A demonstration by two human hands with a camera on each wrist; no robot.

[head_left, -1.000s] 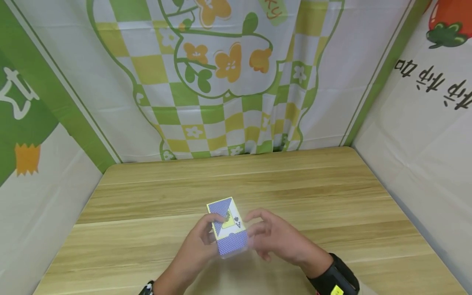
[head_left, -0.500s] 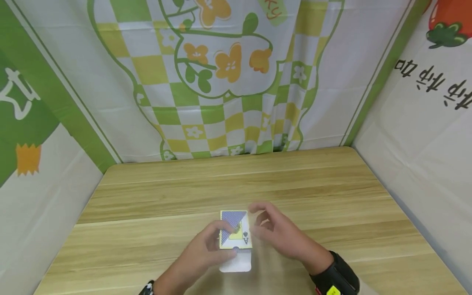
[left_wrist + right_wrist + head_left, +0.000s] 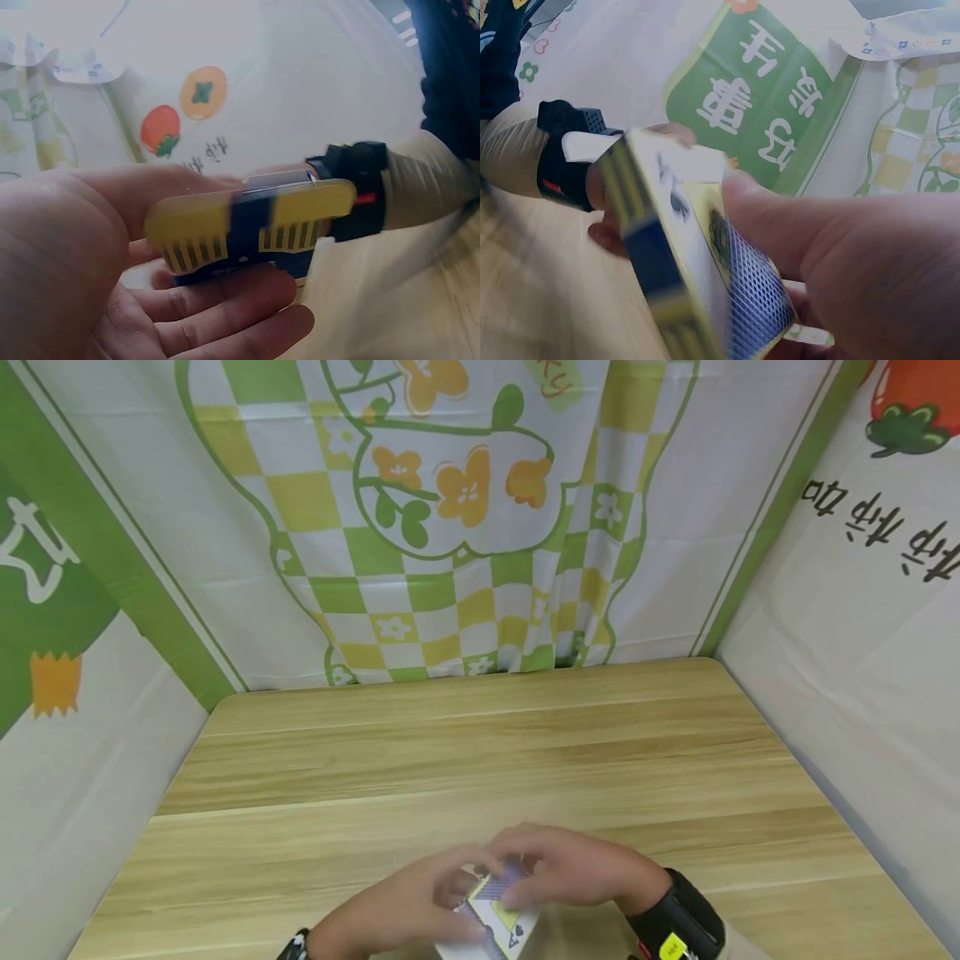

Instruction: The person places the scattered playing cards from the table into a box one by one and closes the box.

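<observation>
A playing-card box (image 3: 497, 913) is held up between both hands, low in the middle of the head view. Its face carries a printed ace of spades, a yellow panel and a blue patterned area. My left hand (image 3: 420, 893) grips it from the left, with fingers under the yellow-and-blue side (image 3: 251, 214) in the left wrist view. My right hand (image 3: 573, 867) pinches it from the other side, its thumb (image 3: 761, 214) on the printed face. A white flap (image 3: 585, 147) sticks out at one end of the box in the right wrist view. The box's inside is hidden.
A wooden table (image 3: 465, 735) lies beneath the hands. Printed cloth walls (image 3: 660, 543) close it in at the back, left and right. A black band (image 3: 678, 914) is worn on the right wrist.
The box has come nearer the body and turned at a slant, its flap having swung out by half a second ago. My right hand, beside the box before, now holds it too.
</observation>
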